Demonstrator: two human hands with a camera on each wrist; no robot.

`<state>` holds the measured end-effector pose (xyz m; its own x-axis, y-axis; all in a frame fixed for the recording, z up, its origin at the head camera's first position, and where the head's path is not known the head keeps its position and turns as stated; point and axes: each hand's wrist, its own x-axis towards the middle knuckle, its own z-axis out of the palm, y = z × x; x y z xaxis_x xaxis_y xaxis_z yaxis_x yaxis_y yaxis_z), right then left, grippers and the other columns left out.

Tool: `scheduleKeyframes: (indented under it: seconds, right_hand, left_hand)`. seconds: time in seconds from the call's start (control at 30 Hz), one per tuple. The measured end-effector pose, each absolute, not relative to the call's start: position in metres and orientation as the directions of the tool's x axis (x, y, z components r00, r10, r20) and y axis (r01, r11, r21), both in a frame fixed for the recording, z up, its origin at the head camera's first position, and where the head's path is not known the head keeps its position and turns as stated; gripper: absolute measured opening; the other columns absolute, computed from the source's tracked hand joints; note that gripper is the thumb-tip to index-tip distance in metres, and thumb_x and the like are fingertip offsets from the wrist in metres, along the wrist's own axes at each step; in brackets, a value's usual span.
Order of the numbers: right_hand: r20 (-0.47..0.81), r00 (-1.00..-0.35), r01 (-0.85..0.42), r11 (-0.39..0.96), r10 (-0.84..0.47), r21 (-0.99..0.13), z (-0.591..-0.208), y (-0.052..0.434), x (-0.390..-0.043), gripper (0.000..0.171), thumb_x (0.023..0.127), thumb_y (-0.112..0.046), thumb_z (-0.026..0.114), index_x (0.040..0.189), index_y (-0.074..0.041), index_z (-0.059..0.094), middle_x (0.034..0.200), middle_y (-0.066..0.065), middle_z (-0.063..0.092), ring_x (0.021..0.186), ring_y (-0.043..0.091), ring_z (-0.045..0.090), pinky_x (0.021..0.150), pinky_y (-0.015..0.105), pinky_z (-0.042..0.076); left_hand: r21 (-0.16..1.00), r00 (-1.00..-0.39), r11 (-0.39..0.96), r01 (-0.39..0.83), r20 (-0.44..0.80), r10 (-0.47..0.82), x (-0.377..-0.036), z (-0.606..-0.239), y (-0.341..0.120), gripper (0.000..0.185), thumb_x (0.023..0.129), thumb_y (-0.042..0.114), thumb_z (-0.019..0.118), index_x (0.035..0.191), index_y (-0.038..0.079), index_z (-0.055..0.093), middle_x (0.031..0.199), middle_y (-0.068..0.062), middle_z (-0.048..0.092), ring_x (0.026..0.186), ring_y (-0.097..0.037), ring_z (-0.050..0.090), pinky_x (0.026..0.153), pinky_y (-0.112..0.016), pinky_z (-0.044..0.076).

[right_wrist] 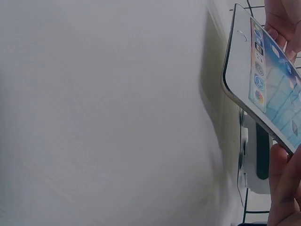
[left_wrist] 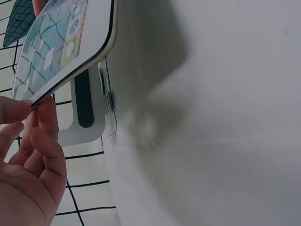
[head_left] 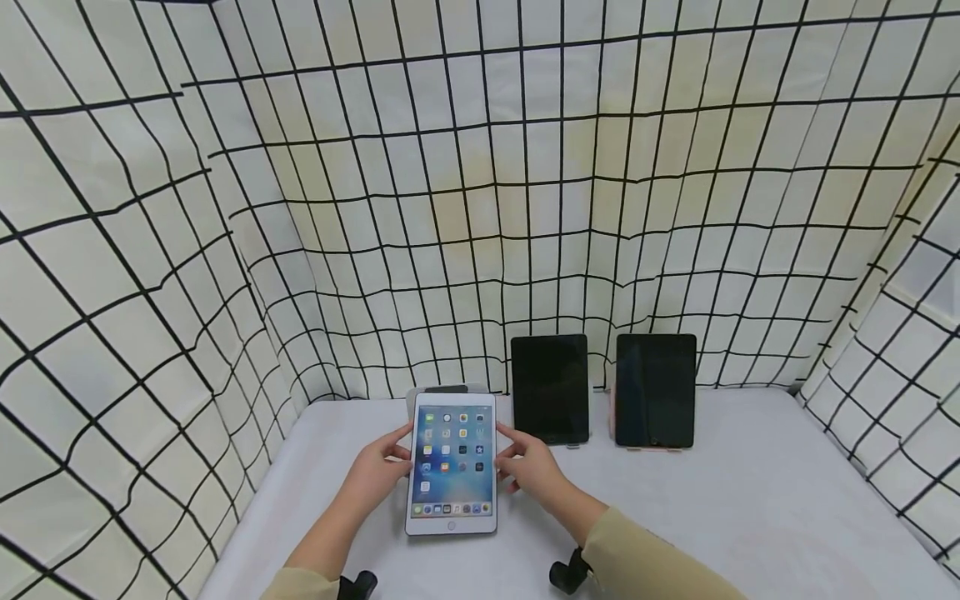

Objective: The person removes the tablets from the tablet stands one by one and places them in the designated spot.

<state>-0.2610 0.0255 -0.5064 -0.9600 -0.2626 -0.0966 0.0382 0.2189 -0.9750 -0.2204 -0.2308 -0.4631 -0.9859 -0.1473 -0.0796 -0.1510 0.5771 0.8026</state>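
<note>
A white tablet with a lit home screen of app icons is held up between both hands, its round home button toward me. My left hand pinches the left edge, thumb on the front and fingers behind. On the opposite edge, my right hand grips with fingertips at the side. Just behind the tablet stands a light grey tablet stand with a dark pad. The tablet hides most of this stand in the head view. Both wrist views show the tablet's lower end raised off the white table surface.
Two black tablets with dark screens, one in the middle and one at the right, lean upright on stands along the back. The table has a white cover. White cloth walls with black grid lines enclose it behind and at both sides.
</note>
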Motion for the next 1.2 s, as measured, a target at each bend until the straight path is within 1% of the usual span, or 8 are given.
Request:
scheduleKeyframes:
  seconds: [0.3,0.5,0.8,1.07,1.2]
  right_hand:
    - [-0.166,-0.947,0.100,0.240,-0.274,-0.966,-0.508,0.022,-0.246,0.065,0.090,-0.002,0.069,0.149,-0.016,0.047,0.085,0.006,0.066,0.071,0.020,0.067,0.055,0.028,0.054]
    - [-0.198,-0.938,0.133,0.231,-0.286,-0.964,-0.511,0.020,-0.236,0.065,0.089,0.001,0.067,0.148,-0.015,0.048,0.083,0.006,0.066,0.071,0.021,0.067,0.054,0.028,0.054]
    - [-0.231,-0.924,0.169,0.218,-0.305,-0.961,-0.520,0.016,-0.225,0.067,0.085,0.005,0.068,0.147,-0.009,0.048,0.079,0.006,0.069,0.063,0.019,0.066,0.050,0.027,0.053]
    - [-0.284,-0.906,0.224,0.215,-0.315,-0.951,-0.525,0.013,-0.216,0.065,0.086,0.005,0.068,0.146,-0.006,0.048,0.078,0.008,0.068,0.060,0.017,0.066,0.049,0.024,0.051]
    - [-0.298,-0.902,0.238,0.216,-0.313,-0.947,-0.522,0.011,-0.212,0.064,0.085,0.006,0.068,0.145,-0.004,0.049,0.076,0.008,0.069,0.058,0.016,0.067,0.048,0.023,0.051]
  left_hand:
    - [0.810,-0.985,0.563,-0.167,-0.115,-0.127,-0.209,-0.475,-0.238,0.060,0.089,0.004,0.065,0.147,0.010,0.048,0.094,-0.007,0.061,0.079,-0.019,0.059,0.065,-0.030,0.049]
    - [0.811,-0.981,0.553,-0.192,-0.148,-0.123,-0.202,-0.480,-0.242,0.063,0.086,0.003,0.066,0.146,0.008,0.049,0.091,-0.007,0.061,0.077,-0.018,0.061,0.062,-0.030,0.049]
    - [0.808,-0.976,0.547,-0.217,-0.198,-0.094,-0.193,-0.488,-0.247,0.065,0.083,-0.002,0.066,0.145,0.002,0.048,0.084,-0.005,0.062,0.069,-0.018,0.059,0.057,-0.031,0.047]
    - [0.794,-0.967,0.556,-0.245,-0.238,-0.085,-0.188,-0.491,-0.250,0.066,0.079,-0.003,0.066,0.143,-0.001,0.049,0.076,-0.004,0.063,0.064,-0.018,0.059,0.055,-0.031,0.045]
    - [0.780,-0.960,0.568,-0.263,-0.272,-0.070,-0.185,-0.490,-0.251,0.065,0.079,-0.003,0.066,0.142,-0.002,0.049,0.075,-0.004,0.063,0.064,-0.018,0.058,0.055,-0.031,0.045]
